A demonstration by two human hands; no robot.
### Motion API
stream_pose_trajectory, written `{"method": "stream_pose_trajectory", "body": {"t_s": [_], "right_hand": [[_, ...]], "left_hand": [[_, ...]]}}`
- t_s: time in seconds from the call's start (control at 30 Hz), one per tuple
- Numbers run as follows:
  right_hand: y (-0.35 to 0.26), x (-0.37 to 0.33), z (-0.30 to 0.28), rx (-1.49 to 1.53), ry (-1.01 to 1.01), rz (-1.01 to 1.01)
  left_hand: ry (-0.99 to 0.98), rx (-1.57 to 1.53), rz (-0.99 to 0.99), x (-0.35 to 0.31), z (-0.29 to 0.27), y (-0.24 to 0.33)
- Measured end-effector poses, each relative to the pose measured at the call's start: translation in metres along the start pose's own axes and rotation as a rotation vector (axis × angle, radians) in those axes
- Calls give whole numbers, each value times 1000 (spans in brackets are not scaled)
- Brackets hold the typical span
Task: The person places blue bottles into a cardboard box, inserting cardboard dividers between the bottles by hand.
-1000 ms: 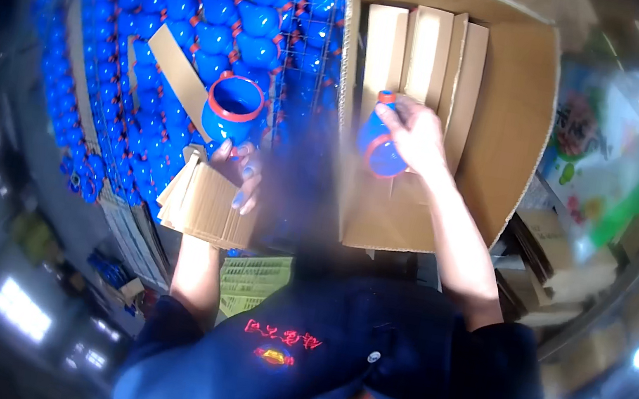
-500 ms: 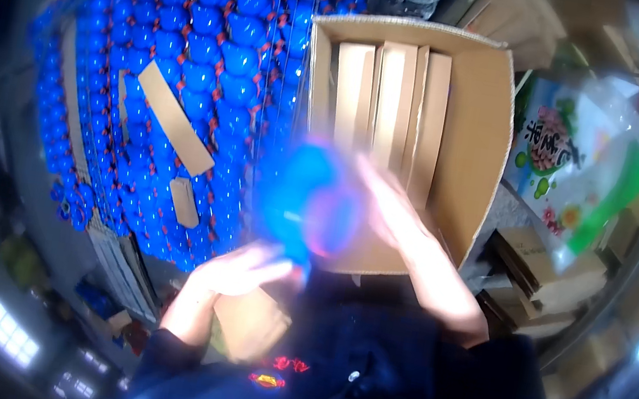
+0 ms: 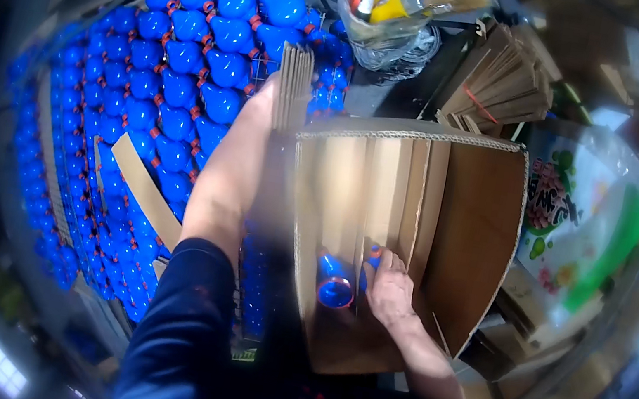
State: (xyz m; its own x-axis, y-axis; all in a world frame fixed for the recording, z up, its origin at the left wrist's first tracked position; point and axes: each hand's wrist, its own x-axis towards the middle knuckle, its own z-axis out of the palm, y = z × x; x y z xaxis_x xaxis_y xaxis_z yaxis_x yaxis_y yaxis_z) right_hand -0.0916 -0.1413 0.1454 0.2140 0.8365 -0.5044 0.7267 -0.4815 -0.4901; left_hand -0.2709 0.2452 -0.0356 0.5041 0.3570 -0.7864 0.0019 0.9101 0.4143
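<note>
My left hand (image 3: pixel 268 99) reaches forward past the far left corner of an open cardboard box (image 3: pixel 474 249). It grips a stack of corrugated cardboard strips (image 3: pixel 294 87), which hides most of its fingers; the stack's lower part is blurred. Inside the box, my right hand (image 3: pixel 391 288) is closed around a small blue piece with a red end (image 3: pixel 373 256), largely covered by the fingers. Just left of it lies a blue bulb-shaped piece (image 3: pixel 335 291), its round red-rimmed mouth facing me. Upright cardboard dividers (image 3: pixel 390 177) stand along the box's left and middle.
Rows of glossy blue bulb-shaped pieces (image 3: pixel 184 61) with red collars cover the left side, a cardboard strip (image 3: pixel 142 186) lying across them. Brushes in a plastic-lined tub (image 3: pixel 380 29) stand at the back. Folded cardboard (image 3: pixel 505 83) and a printed plastic bag (image 3: pixel 584 216) are at right.
Both hands were together on a blurred blue piece over the box's near left side. Now they are apart: left forward with cardboard strips, right down inside the box. The view has shifted.
</note>
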Motion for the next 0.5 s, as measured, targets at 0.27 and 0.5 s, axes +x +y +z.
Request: {"method": "stream_pose_trajectory", "body": {"t_s": [0.27, 0.5], "right_hand": [[24, -3, 43, -159, -88, 39], [-33, -12, -58, 313, -17, -78]], "left_hand": [[13, -404, 361, -29, -33, -13], [-867, -534, 182, -247, 4, -89]]}}
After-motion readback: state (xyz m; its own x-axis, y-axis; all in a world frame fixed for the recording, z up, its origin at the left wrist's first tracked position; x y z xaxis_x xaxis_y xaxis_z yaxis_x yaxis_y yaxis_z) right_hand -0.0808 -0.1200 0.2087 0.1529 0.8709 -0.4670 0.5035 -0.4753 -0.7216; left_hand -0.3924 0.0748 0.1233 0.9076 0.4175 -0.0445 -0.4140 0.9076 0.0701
